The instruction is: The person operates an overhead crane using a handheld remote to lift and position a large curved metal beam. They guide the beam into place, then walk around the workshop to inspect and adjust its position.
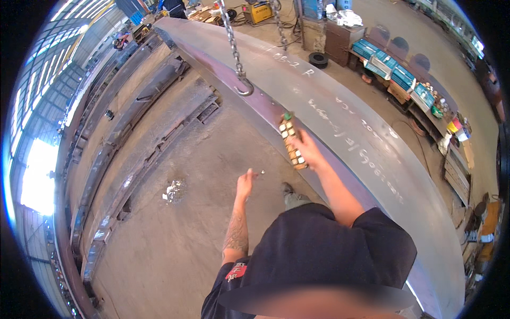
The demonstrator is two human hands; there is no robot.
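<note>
A yellow hoist remote (290, 139) with rows of pale push buttons and a green piece at its top is gripped in my right hand (307, 149). It is over the near edge of a long grey steel beam (340, 106), which has chalk writing on its face. My left hand (245, 184) is over the floor with fingers closed; a small dark thing may be in them, too small to name. Beyond the hands, a steel hook (244, 89) hangs on a chain (231, 45) against the beam's edge. Whether it bears on the beam I cannot tell.
A second chain (279, 25) hangs farther back. Long steel sections (154, 154) lie at the left, near a pile of shiny scraps (173, 192). Right of the beam is a bench (425, 114) with blue packs and cans. A yellow machine (257, 11) and another person (174, 7) are far off.
</note>
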